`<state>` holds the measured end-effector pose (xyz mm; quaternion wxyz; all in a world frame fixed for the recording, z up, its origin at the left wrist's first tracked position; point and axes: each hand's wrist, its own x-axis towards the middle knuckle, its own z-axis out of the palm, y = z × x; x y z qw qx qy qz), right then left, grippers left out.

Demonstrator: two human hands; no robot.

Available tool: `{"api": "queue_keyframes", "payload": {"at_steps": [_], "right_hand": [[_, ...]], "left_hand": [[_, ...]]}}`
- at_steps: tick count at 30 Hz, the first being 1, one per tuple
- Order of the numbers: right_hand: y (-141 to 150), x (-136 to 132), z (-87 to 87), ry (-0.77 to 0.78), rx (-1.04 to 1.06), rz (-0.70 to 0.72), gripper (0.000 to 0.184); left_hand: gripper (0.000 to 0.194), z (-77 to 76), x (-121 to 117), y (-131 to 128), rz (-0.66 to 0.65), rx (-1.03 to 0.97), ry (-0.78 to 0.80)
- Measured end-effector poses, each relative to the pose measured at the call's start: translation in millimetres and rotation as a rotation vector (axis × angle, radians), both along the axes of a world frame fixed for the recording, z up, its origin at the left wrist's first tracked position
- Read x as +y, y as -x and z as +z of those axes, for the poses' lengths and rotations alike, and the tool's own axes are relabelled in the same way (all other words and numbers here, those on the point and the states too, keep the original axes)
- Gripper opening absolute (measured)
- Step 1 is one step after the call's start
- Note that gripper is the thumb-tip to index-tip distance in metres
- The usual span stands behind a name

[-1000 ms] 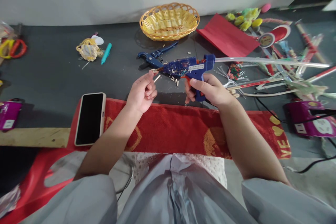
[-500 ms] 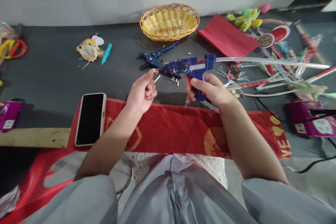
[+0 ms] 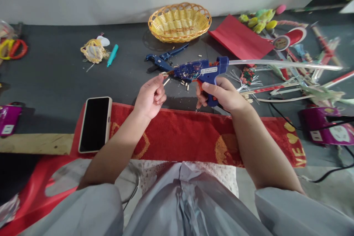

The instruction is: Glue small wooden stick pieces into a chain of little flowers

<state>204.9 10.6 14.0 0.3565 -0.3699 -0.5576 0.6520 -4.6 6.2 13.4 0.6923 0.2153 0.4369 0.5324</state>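
Observation:
My right hand (image 3: 217, 92) is wrapped round the handle of a blue hot glue gun (image 3: 193, 70), which points left. A long clear glue stick (image 3: 282, 63) runs out of its back end. Thumb and forefinger of my left hand (image 3: 151, 95) pinch a small pale stick piece (image 3: 164, 74) right at the gun's nozzle; whether they touch I cannot tell. Another short pale stick (image 3: 166, 82) shows beside those fingers. Behind the gun lies a blue-handled cutter (image 3: 163, 60). Several short cut bits (image 3: 187, 87) are scattered below the gun.
A yellow wicker basket (image 3: 179, 40) stands by the wall, with red paper (image 3: 238, 37) to its right. Sticks, a red ribbon spool (image 3: 293, 38) and cords crowd the right side. A phone (image 3: 95, 125) lies on the red towel (image 3: 177, 136). A turquoise marker (image 3: 112, 56) is at left.
Almost nothing differs. The view has shifted very slightly, and the glue stick's far end sits a little further left. Both hands keep their holds.

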Motion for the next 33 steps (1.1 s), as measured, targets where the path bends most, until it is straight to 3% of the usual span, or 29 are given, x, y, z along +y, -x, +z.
{"api": "queue_keyframes", "payload": {"at_steps": [21,27,33], "right_hand": [[-5,1,0.4,-0.01,-0.035,-0.002,0.045],[-11,3,5.3,-0.057,-0.038,-0.019,0.045],[-23,8,7.9,-0.16,-0.248,-0.227,0.031]], "left_hand": [[0.022,-1.8,0,-1,0.007,0.032,-0.045],[0.014,0.7,0,-1,0.047,0.078,-0.058],[0.012,-1.4,1,0,0.083,0.1,-0.083]]}}
